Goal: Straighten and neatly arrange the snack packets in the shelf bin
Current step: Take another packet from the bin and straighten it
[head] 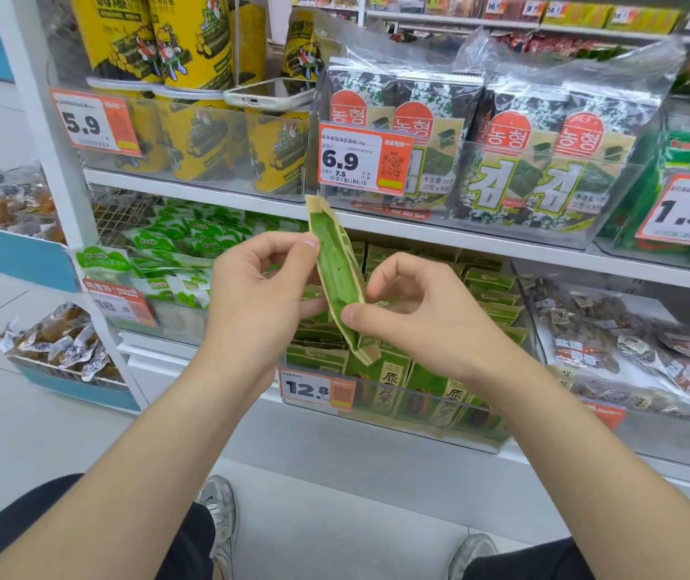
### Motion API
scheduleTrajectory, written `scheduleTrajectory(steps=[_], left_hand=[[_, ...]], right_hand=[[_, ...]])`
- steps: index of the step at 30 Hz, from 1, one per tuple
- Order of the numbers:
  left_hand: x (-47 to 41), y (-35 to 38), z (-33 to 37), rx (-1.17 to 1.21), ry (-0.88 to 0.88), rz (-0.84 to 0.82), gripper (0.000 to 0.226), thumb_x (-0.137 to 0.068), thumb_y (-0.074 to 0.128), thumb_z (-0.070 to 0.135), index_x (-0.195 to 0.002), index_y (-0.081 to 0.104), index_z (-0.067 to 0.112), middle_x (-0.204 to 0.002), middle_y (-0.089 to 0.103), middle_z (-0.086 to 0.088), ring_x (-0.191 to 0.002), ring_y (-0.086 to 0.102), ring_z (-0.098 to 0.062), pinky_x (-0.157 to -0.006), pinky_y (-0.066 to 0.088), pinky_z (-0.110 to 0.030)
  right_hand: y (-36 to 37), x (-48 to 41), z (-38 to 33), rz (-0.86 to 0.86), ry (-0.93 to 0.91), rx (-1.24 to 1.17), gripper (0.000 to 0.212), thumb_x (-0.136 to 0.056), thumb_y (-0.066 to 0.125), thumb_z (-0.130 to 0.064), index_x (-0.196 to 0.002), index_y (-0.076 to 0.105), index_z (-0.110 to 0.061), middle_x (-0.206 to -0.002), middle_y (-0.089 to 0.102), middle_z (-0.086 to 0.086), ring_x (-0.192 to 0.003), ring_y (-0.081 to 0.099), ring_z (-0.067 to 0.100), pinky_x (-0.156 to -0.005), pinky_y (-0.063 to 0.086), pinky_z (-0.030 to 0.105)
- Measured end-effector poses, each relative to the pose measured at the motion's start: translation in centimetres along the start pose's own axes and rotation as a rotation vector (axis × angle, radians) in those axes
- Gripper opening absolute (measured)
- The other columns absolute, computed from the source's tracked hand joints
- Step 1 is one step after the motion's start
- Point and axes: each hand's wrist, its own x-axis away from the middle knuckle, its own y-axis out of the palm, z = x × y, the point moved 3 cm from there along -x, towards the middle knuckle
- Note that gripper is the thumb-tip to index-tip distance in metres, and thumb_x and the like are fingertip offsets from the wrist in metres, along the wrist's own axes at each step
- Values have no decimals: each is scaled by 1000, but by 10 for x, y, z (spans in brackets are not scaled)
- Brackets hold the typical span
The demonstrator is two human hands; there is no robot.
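Note:
A green and tan snack packet (337,270) is held edge-on in front of the shelf, tilted with its top toward the upper left. My left hand (255,295) pinches its left side between thumb and fingers. My right hand (410,307) pinches its lower right side. Behind and below them stands a clear shelf bin (402,406) holding several more green packets (489,286), some upright in rows at the front, others leaning further back. A 12.8 price tag (317,388) is clipped to the bin's front.
The shelf above holds seaweed multipacks (540,152) and yellow canisters (192,136) in clear bins. Green wrapped snacks (176,253) fill the bin to the left, mixed packets (611,341) the bin to the right. A phone (268,96) lies on the canisters. My shoes (220,508) are on the floor below.

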Motion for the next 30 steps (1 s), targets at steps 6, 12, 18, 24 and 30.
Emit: scheduleTrajectory(steps=[6, 12, 18, 24, 30], left_hand=[[7, 10, 1, -110, -91, -278, 22, -102, 68, 27, -124, 69, 23, -115, 78, 3, -101, 75, -12, -86, 64, -43], [3, 3, 3, -110, -138, -471, 48, -95, 74, 10, -140, 64, 26, -125, 77, -4, -111, 76, -29, -101, 60, -48], [1, 1, 0, -52, -167, -551, 54, -92, 73, 10, -144, 63, 21, -132, 73, -10, -117, 73, -34, -100, 60, -48], [1, 3, 0, 31, -209, -580, 49, -99, 63, 7, -146, 60, 19, -130, 74, -11, -117, 74, -32, -96, 62, -41], [5, 3, 6, -76, -161, -736, 40, -109, 54, 17, -147, 60, 25, -135, 69, -21, -118, 70, -36, -105, 56, -56]], right_hand=[[1, -1, -5, 66, -164, -100, 29, -99, 74, -33, -91, 70, -5, -86, 75, 17, -75, 63, 15, -73, 51, 34], [0, -5, 0, 35, -178, -62, 25, -105, 66, -28, -96, 71, -5, -92, 73, 28, -77, 62, 32, -80, 54, 65], [-4, -5, -1, 26, -158, -52, 21, -105, 64, -19, -85, 69, -14, -74, 73, 0, -73, 70, 15, -79, 62, 48], [-9, -1, -6, 91, -145, -53, 23, -100, 69, -33, -93, 73, -11, -87, 80, 10, -82, 77, 29, -82, 62, 55], [-12, 4, -7, 220, -196, 12, 93, -76, 83, -65, -149, 28, -51, -113, 76, -6, -88, 78, 18, -81, 65, 50]])
